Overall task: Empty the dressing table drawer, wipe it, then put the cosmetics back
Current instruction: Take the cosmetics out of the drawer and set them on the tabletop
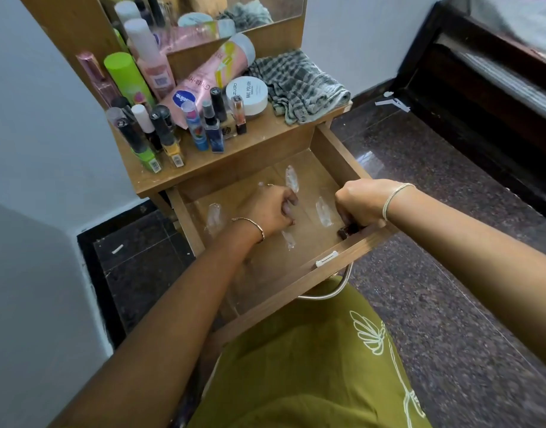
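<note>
Where right grip [359, 208] curls, bottle [347, 231] sits beneath—drawer [296, 284] corner.

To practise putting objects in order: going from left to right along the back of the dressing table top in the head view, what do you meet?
Pink perfume bottle → green spray can → big pink tube → white jar → checked cloth.

Nail polish bottles [160, 131] crowd the wooden desk's [265, 134] front-left edge. A pink tube [204, 78] lies behind them, a white jar [248, 94] sits mid-desk, and a checked cloth [299, 84] is heaped at the right edge.
</note>
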The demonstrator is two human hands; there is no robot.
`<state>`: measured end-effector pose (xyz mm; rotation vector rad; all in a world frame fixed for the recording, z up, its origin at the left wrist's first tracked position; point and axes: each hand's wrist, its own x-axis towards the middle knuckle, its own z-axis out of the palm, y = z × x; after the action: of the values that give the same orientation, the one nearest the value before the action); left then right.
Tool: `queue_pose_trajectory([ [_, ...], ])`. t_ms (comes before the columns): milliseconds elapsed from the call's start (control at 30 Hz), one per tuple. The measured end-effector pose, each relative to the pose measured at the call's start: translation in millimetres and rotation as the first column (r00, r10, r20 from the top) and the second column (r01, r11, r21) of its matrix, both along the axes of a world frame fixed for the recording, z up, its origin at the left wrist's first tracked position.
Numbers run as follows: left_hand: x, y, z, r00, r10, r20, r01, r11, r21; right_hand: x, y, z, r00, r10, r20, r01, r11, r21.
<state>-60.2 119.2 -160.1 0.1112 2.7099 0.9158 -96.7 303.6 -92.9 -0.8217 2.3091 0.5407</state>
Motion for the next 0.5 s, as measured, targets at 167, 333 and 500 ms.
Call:
queue_pose_trajectory([
  [167,0.9,-10.8,-5.0,0.997,0.08,0.008,-0.08,0.994,0.078,-8.6,1.7,-6.6,0.995,0.005,0.098,-0.008,0.999,0.033],
  [333,3.0,-9.6,-8.2,0.994,0.095,0.048,-0.1,0.987,0.125,-11.1,-5.2,-13.1,0.985,0.021,0.17,-0.042,0.992,0.122],
  [500,7.5,-10.3,1.3,0.995,0.09,0.03,-0.093,0.989,0.114,-10.0,-2.6,-9.2,0.974,-0.05,0.222,0.042,0.998,0.039],
])
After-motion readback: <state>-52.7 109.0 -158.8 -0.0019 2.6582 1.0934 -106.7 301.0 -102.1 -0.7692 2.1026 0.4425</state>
